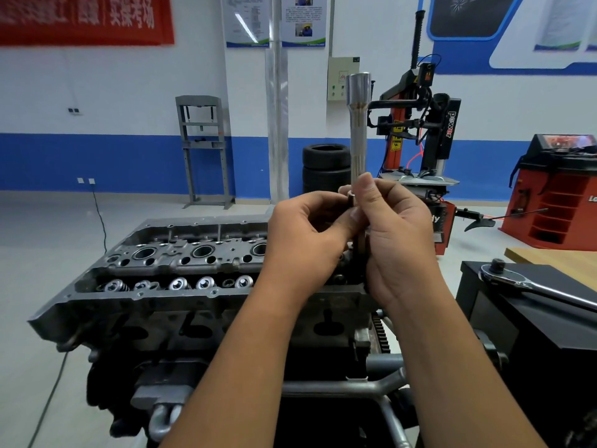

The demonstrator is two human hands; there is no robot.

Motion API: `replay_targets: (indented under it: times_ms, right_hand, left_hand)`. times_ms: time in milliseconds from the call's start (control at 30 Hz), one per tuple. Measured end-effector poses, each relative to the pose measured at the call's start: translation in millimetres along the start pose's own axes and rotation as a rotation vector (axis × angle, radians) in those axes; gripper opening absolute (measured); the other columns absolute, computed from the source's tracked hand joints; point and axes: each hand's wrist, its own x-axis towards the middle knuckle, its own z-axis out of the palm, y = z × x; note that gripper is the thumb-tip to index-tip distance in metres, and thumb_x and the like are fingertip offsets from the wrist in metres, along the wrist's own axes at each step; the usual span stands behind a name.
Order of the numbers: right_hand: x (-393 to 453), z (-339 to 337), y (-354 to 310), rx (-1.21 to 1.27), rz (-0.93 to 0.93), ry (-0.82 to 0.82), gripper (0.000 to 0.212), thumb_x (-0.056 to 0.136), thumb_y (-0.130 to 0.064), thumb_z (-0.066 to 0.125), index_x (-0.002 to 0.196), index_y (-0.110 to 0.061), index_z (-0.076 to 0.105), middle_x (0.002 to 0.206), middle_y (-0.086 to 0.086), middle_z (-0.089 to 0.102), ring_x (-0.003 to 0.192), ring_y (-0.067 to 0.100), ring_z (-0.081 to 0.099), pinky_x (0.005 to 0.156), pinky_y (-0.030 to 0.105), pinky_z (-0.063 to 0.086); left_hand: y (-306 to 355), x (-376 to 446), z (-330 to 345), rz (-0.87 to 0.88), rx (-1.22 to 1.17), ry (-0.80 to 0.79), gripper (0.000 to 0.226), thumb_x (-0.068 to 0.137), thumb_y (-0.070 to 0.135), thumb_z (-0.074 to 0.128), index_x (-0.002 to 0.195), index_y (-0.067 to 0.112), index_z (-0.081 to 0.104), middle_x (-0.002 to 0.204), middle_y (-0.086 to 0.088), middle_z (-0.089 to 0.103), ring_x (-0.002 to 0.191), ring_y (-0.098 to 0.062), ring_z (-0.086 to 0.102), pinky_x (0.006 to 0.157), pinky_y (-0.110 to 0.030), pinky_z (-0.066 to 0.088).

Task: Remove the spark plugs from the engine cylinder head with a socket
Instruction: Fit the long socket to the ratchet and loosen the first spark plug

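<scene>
Above the cylinder head (181,273), both hands gripped an upright socket (358,130); right hand (397,240) held its shaft, left hand (307,240) pinched beside it, wells lying below-left.

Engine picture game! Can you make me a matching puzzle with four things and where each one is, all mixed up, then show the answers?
Things:
1. long socket
2. ratchet wrench
3. stacked tyres
4. cylinder head

Places:
A. lying on the black box at the right
B. on the floor by the far wall
C. held upright in both hands
D. on the stand, below the hands

Pairs: 1-C, 2-A, 3-B, 4-D
</scene>
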Motion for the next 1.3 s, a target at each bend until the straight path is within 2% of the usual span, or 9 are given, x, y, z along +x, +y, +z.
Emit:
replay_targets:
  times_ms: [167, 333, 533, 633, 733, 933, 1133, 1200, 1300]
  right_hand:
    - [0.8, 2.1, 0.1, 0.040, 0.020, -0.026, 0.030, 0.093, -0.035, 0.063, 0.079, -0.013, 0.078, 0.084, 0.012, 0.073, 0.086, 0.030, 0.070, 0.089, 0.054, 0.059]
    - [-0.7, 1.9, -2.7, 0.018, 0.004, -0.007, 0.037, 0.076, -0.038, 0.078, 0.094, -0.007, 0.069, 0.094, 0.015, 0.069, 0.093, 0.036, 0.068, 0.094, 0.071, 0.053]
    - [0.9, 3.3, -0.4, 0.060, 0.045, -0.019, 0.032, 0.093, -0.038, 0.063, 0.080, -0.012, 0.076, 0.086, 0.010, 0.073, 0.091, 0.030, 0.071, 0.096, 0.059, 0.057]
    - [0.9, 2.1, -0.6, 0.061, 0.031, -0.026, 0.026, 0.082, -0.040, 0.072, 0.081, -0.014, 0.074, 0.087, 0.011, 0.071, 0.087, 0.032, 0.069, 0.088, 0.058, 0.058]
    - [-0.5, 0.8, -1.2, 0.023, 0.009, -0.030, 0.031, 0.074, -0.038, 0.079, 0.090, -0.014, 0.068, 0.090, 0.011, 0.071, 0.088, 0.036, 0.070, 0.083, 0.058, 0.060]
    - [3.0, -0.2, 0.7, 0.059, 0.034, -0.019, 0.027, 0.093, -0.038, 0.066, 0.081, -0.017, 0.078, 0.088, 0.007, 0.075, 0.086, 0.022, 0.073, 0.077, 0.042, 0.062]
    - [-1.1, 0.3, -1.0, 0.023, -0.011, -0.019, 0.045, 0.072, -0.040, 0.083, 0.097, -0.007, 0.067, 0.098, 0.018, 0.070, 0.097, 0.045, 0.070, 0.088, 0.069, 0.057]
    - [-0.4, 0.3, -0.4, 0.021, -0.002, -0.015, 0.040, 0.081, -0.042, 0.073, 0.093, -0.004, 0.070, 0.095, 0.017, 0.070, 0.097, 0.047, 0.070, 0.086, 0.065, 0.059]
    - [1.2, 0.0, -1.0, 0.020, 0.045, -0.025, 0.034, 0.090, -0.045, 0.065, 0.080, -0.014, 0.075, 0.082, 0.009, 0.071, 0.076, 0.030, 0.071, 0.057, 0.039, 0.060]
  left_hand:
    - [3.5, -0.4, 0.3, -0.036, -0.068, -0.060, 0.023, 0.100, 0.010, 0.070, 0.097, 0.032, 0.077, 0.092, 0.014, 0.081, 0.087, 0.000, 0.076, 0.071, -0.013, 0.056]
    - [0.8, 0.7, 0.9, -0.005, -0.021, 0.004, 0.011, 0.088, 0.018, 0.085, 0.094, 0.025, 0.079, 0.089, 0.005, 0.081, 0.084, -0.008, 0.077, 0.073, -0.021, 0.060]
    - [5.1, 0.5, 1.1, -0.042, -0.046, -0.132, 0.026, 0.104, 0.014, 0.065, 0.099, 0.037, 0.075, 0.102, 0.010, 0.081, 0.096, -0.001, 0.075, 0.075, -0.012, 0.056]
    - [1.1, 1.9, 2.1, -0.034, -0.002, -0.087, 0.014, 0.098, 0.018, 0.074, 0.099, 0.033, 0.077, 0.095, 0.008, 0.081, 0.086, -0.004, 0.076, 0.067, -0.017, 0.056]
    - [-1.2, 2.2, 1.0, -0.016, 0.026, -0.050, 0.012, 0.090, 0.021, 0.083, 0.102, 0.023, 0.080, 0.094, 0.005, 0.081, 0.090, -0.009, 0.078, 0.073, -0.023, 0.061]
    - [0.1, 1.0, -1.0, -0.063, -0.026, -0.156, 0.029, 0.098, 0.007, 0.072, 0.104, 0.035, 0.076, 0.099, 0.013, 0.081, 0.093, -0.002, 0.076, 0.072, -0.017, 0.059]
    - [-0.9, 1.5, -1.4, -0.032, -0.018, -0.054, 0.018, 0.086, 0.013, 0.085, 0.100, 0.023, 0.079, 0.094, 0.005, 0.082, 0.090, -0.011, 0.079, 0.075, -0.027, 0.062]
    - [1.0, 0.8, -0.5, -0.045, -0.051, -0.077, 0.018, 0.092, 0.012, 0.080, 0.101, 0.027, 0.079, 0.096, 0.007, 0.082, 0.090, -0.008, 0.078, 0.074, -0.024, 0.061]
    - [3.3, -0.5, -0.8, -0.074, -0.103, -0.136, 0.027, 0.098, 0.005, 0.071, 0.100, 0.031, 0.077, 0.092, 0.009, 0.082, 0.078, -0.006, 0.077, 0.067, -0.018, 0.059]
